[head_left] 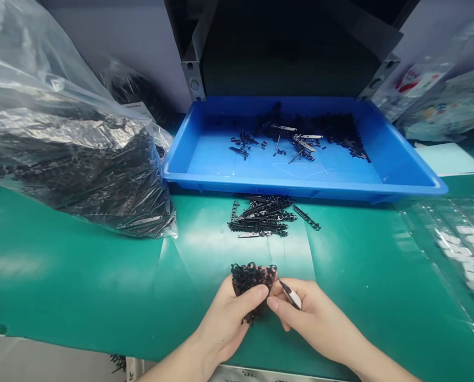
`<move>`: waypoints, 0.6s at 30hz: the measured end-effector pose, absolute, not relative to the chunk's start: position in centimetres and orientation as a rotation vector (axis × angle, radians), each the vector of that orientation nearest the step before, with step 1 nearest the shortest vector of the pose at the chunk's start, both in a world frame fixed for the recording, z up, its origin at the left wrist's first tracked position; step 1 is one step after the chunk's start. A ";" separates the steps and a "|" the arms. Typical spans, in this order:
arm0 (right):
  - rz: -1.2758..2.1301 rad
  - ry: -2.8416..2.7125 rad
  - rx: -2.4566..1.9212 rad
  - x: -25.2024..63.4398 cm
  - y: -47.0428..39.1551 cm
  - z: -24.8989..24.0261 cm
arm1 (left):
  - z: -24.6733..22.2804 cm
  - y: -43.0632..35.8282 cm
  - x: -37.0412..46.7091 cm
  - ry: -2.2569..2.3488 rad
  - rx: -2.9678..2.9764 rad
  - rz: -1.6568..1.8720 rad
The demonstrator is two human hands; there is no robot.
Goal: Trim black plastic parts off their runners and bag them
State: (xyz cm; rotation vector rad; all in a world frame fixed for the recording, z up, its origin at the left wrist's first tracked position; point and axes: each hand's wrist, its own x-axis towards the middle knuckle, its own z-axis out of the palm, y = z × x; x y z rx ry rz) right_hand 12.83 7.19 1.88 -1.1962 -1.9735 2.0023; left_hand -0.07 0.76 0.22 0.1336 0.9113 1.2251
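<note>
My left hand (231, 318) is closed round a bundle of small black plastic parts (251, 278), its thumb pressed across the front. Close against the bundle's right side, my right hand (300, 310) has its fingers closed on a small black-and-white tool (291, 295) with a dark pointed tip. Its fingertips are beside the held parts; whether they touch them I cannot tell. Beyond both hands, a loose pile of long black parts (263, 215) lies on the green mat (205, 254), with a few silvery pieces among them.
Behind the pile stands a blue tray (300, 188) holding scattered black and silvery parts. A large clear bag (86, 170) of black parts is at the left. On the right are a clear plastic tray (431, 254) with white pieces and a pale pad (451, 158).
</note>
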 end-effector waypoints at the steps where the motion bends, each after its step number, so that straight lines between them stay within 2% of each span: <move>1: 1.885 -2.046 -1.213 12.9 7.1 1.9 | 0.2 0.7 0.0 0.935 0.131 1.225; 8: 0.917 -2.548 -1.081 14.4 7.2 2.2 | 0.3 0.6 -0.1 1.175 0.201 1.231; 10: 0.729 -2.634 -0.994 14.6 7.4 2.4 | 0.5 0.5 -0.4 1.202 0.192 1.206; 18: 0.626 -2.704 -0.885 14.1 6.9 2.0 | 0.9 0.6 -0.6 1.154 0.186 1.170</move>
